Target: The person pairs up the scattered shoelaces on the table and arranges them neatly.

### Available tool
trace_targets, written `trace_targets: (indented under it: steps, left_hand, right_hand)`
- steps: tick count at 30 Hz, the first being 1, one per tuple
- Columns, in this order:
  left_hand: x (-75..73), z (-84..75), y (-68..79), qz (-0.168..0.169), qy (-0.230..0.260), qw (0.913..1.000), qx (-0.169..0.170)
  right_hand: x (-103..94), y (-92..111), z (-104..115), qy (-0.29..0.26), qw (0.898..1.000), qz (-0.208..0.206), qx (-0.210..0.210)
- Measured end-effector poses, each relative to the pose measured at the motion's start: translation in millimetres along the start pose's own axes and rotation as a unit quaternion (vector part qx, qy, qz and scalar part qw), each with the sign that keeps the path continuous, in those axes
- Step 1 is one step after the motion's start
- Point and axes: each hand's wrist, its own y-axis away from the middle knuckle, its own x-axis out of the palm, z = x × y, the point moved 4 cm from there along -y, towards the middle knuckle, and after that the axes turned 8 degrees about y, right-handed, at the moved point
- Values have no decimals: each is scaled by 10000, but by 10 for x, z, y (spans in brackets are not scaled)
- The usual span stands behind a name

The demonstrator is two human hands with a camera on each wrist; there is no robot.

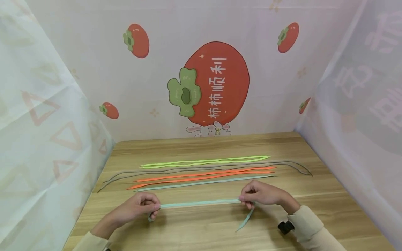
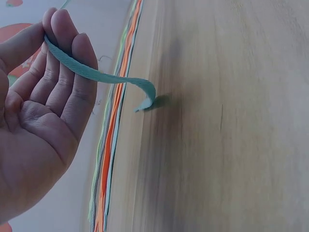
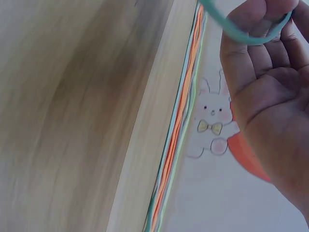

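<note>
A flat mint-green shoelace is stretched between the two hands above the near part of the wooden table. My left hand pinches it near one end between thumb and fingers; in the left wrist view a short tail of the shoelace curls down past the fingers. At the other side my right hand pinches it too, and a longer tail hangs down toward the table. A second mint-green shoelace lies straight on the table just beyond the hands.
Beyond that lie orange shoelaces, grey-brown laces with curved ends, and neon yellow-green laces, roughly parallel on the wooden table. A printed cloth wall stands behind, with cloth at both sides.
</note>
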Motion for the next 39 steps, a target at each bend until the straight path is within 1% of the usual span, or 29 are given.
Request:
trace_targets:
  steps: [3,7,11,14,18,22,25,29,32,35,39]
  left_hand:
    - [-42,5,66,27,75,10000,54]
    - [-112,19,139,-2,125,9999,34]
    - [-195,41,188,-127,78,9999,-46]
    - [-253,56,217,-221,3,9997,-64]
    - [-304,58,249,-330,-102,9994,-79]
    - [-337,49,277,-441,-156,9988,-147]
    - [-359,52,296,-476,-187,9985,-171]
    - [-410,77,323,-589,-333,9975,-219]
    - [-464,100,351,-735,-418,9959,-332]
    - [-515,115,387,-793,-429,9949,-440]
    - [-580,116,447,-817,-511,9941,-501]
  right_hand:
    - [-33,68,-32,20,10000,-11,18]
    - [-70,179,-88,-62,9999,11,126]
    - [-117,301,-168,-40,9995,-55,320]
    - [-172,391,-231,102,9986,-173,481]
    - [-274,516,-303,122,9975,-310,630]
    - [-398,642,-360,75,9965,-500,666]
    - [-488,721,-388,124,9959,-660,606]
    - [-596,794,-427,325,9931,-943,616]
    - [-662,830,-461,427,9900,-1145,702]
    - [-711,857,-499,471,9877,-1242,820]
    - [-772,897,-568,584,9838,-1320,1060]
